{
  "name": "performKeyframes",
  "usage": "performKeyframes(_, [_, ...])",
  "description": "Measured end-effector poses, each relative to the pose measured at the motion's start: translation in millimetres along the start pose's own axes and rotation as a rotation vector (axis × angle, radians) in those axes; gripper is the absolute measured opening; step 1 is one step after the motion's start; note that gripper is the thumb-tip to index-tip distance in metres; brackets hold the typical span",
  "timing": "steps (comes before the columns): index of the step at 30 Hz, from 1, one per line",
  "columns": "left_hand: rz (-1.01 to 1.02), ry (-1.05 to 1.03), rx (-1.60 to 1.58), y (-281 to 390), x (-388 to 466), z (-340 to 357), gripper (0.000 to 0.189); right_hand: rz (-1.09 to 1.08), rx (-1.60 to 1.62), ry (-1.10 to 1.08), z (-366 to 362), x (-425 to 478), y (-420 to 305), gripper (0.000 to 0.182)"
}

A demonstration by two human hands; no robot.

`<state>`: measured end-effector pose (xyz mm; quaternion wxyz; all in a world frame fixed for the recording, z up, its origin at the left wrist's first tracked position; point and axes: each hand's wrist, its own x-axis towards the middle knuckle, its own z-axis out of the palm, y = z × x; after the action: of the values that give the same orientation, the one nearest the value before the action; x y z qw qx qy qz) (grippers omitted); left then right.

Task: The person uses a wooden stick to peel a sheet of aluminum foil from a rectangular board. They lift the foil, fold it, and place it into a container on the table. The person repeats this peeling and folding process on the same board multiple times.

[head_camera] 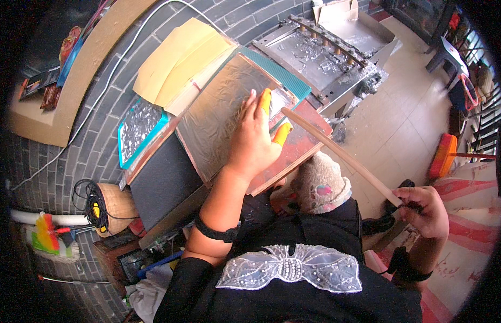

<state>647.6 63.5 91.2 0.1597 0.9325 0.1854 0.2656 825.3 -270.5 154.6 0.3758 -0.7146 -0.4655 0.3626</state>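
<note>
My left hand (252,139), with yellow finger covers on its thumb and one finger, lies flat on a board covered with wrinkled film or foil (218,109). My right hand (424,210) grips the near end of a long wooden stick (343,155). The stick's far tip is beside the left fingertips, over small silvery sheets (280,99) at the board's right edge. Beneath lies a reddish wooden board (307,133). A folded yellow paper sheet (186,60) rests beyond the foil-covered board, and a teal-edged tray (143,129) of silvery scraps stands at its left.
A metal frame machine (315,56) with silvery bits stands at the back right. A black panel (165,194) and a wooden container with coiled black cable (117,206) are at left. An orange broom head (442,155) and a stool (452,60) are at right.
</note>
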Motion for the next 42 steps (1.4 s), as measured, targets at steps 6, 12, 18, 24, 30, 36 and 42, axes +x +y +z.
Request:
performKeyframes(6, [0.003, 0.077, -0.019, -3.3, -1.8, 3.7, 0.067, -0.014, 0.035, -0.003, 1.5, 2.8, 6.7, 0.034])
performKeyframes(12, [0.002, 0.066, -0.01, -2.6, -2.0, 4.4, 0.066, 0.003, 0.044, 0.002, 2.5, 2.1, 9.7, 0.034])
performKeyframes(18, [-0.001, 0.058, 0.001, -1.9, -0.5, 3.7, 0.066, 0.007, 0.02, 0.001, 2.2, 3.3, 10.4, 0.034])
performKeyframes(24, [0.012, 0.063, 0.007, -2.8, -0.7, 5.0, 0.066, 0.028, 0.074, -0.011, 1.9, 3.0, 11.3, 0.033])
performKeyframes(30, [-0.016, 0.053, 0.016, -1.2, -0.3, 4.6, 0.068, 0.014, 0.059, -0.014, 1.0, 2.8, 11.1, 0.032])
performKeyframes(36, [-0.012, 0.052, 0.009, -2.7, -0.4, 6.1, 0.069, 0.019, 0.068, -0.025, 0.6, 2.6, 9.6, 0.032])
performKeyframes(42, [0.003, 0.057, 0.026, -2.0, -0.1, 5.3, 0.069, -0.115, 0.06, 0.029, 6.0, 3.8, 20.8, 0.027])
